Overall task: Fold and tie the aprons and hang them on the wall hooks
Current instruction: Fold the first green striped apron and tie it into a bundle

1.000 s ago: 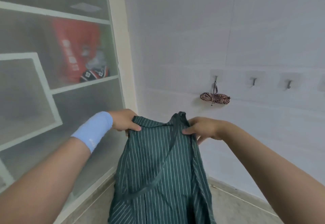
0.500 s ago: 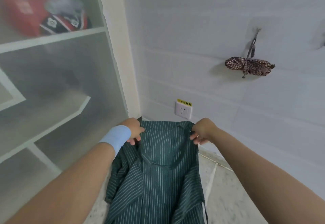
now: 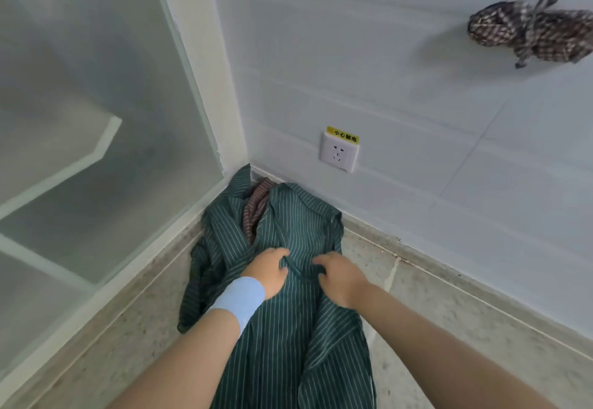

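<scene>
Both hands are down on the green apron (image 3: pixel 288 328), side by side near its middle. The left hand (image 3: pixel 268 272), with a blue wristband (image 3: pixel 239 299), and the right hand (image 3: pixel 341 278) have bent fingers on the cloth. I cannot tell if they pinch it or just press it. A thin strap (image 3: pixel 284 241) runs up between them.

The apron lies on the floor (image 3: pixel 449 328), in the corner. Its long way runs from the person straight out to the corner. The far end touches the bottom of the wall (image 3: pixel 385 71), below the socket (image 3: pixel 338 153). The near end goes out of view at the bottom.

So the hands sit across the long way, one on each half. The left side is bunched up by the glass panel (image 3: pixel 96 119), and the left hand is nearer to it. The right side lies flatter. I think the next step is to fold each side in toward the strap, and the left needs smoothing first.

A brown striped cloth (image 3: pixel 255 213) peeks out under the far end. A checked bundle (image 3: pixel 529 33) hangs high on the wall, up to the right, well apart.
</scene>
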